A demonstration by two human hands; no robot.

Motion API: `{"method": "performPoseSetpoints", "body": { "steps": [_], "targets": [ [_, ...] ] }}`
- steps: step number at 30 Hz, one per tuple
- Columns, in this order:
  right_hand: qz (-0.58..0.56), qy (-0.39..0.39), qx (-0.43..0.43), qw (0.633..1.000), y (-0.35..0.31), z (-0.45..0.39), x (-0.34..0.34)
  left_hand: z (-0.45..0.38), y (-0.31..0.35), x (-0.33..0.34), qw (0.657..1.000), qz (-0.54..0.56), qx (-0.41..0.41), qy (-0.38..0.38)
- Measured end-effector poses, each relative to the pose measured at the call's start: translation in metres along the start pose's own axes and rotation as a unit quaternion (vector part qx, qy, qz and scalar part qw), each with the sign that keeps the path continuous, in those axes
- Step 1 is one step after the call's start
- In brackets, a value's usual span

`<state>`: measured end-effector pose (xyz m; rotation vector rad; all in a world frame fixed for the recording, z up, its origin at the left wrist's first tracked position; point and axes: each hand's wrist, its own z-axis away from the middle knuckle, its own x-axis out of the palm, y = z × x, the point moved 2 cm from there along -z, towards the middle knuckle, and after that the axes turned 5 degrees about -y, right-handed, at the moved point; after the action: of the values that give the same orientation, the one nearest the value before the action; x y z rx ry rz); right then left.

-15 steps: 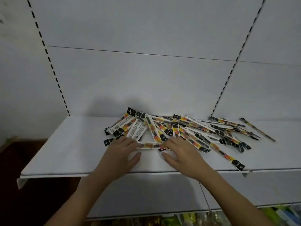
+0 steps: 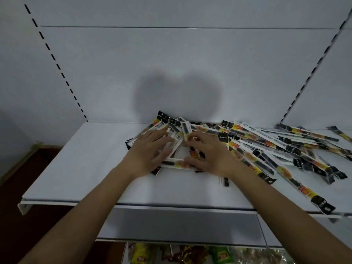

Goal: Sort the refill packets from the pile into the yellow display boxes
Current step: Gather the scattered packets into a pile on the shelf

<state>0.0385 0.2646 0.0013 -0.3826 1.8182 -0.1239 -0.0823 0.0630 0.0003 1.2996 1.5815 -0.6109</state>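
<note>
A pile of long refill packets (image 2: 266, 147), black, white and yellow, lies spread over the white shelf (image 2: 80, 168) from the middle to the right edge. My left hand (image 2: 150, 151) rests flat with spread fingers on the white-backed packets at the pile's left end. To its right, my right hand (image 2: 209, 155) arches over the pile, bent fingertips touching packets. One packet (image 2: 177, 164) lies crosswise under both thumbs. No yellow display box is in view.
The shelf's front edge (image 2: 171, 205) runs just below my wrists. White back panels with slotted uprights (image 2: 57, 65) rise behind the pile. One packet (image 2: 322, 203) reaches the front edge at the right. Bagged goods (image 2: 190, 254) fill the lower shelf.
Both hands have moved from the crosswise packet at the front up onto the pile. The view has come closer to the shelf.
</note>
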Motion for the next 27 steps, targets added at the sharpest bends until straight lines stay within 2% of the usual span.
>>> {"method": "performPoseSetpoints", "body": {
  "steps": [3,5,9,13,15,17,20,24,27],
  "targets": [
    [-0.082,0.051,0.055,0.994,0.014,0.000,0.002,-0.001,0.000,0.001,0.999,0.014,0.016,0.036],
    [-0.082,0.054,0.067,0.993,0.020,-0.003,0.003,0.000,-0.004,0.002,0.999,0.023,0.006,0.049],
    [-0.040,0.069,0.059,0.995,0.026,-0.002,0.000,0.004,-0.017,0.001,0.991,0.002,-0.116,0.067],
    [0.013,0.119,0.062,0.991,0.029,0.002,-0.005,0.004,-0.017,0.000,0.972,0.031,-0.232,-0.024],
    [0.016,0.135,0.075,0.988,0.030,0.006,-0.008,0.002,-0.017,0.001,0.963,0.009,-0.257,-0.076],
    [0.000,0.108,0.108,0.988,0.028,0.011,-0.008,0.001,-0.019,0.002,0.964,0.003,-0.255,-0.080],
    [-0.011,0.051,0.153,0.987,0.024,0.015,-0.007,0.002,-0.022,-0.002,0.960,0.069,-0.267,-0.048],
    [-0.008,0.043,0.059,0.997,0.011,0.012,-0.006,0.006,-0.022,-0.009,0.939,0.180,-0.293,0.016],
    [0.035,-0.057,0.026,0.997,0.003,0.007,0.004,0.008,-0.018,-0.015,0.924,0.233,-0.302,0.037]
  ]
}}
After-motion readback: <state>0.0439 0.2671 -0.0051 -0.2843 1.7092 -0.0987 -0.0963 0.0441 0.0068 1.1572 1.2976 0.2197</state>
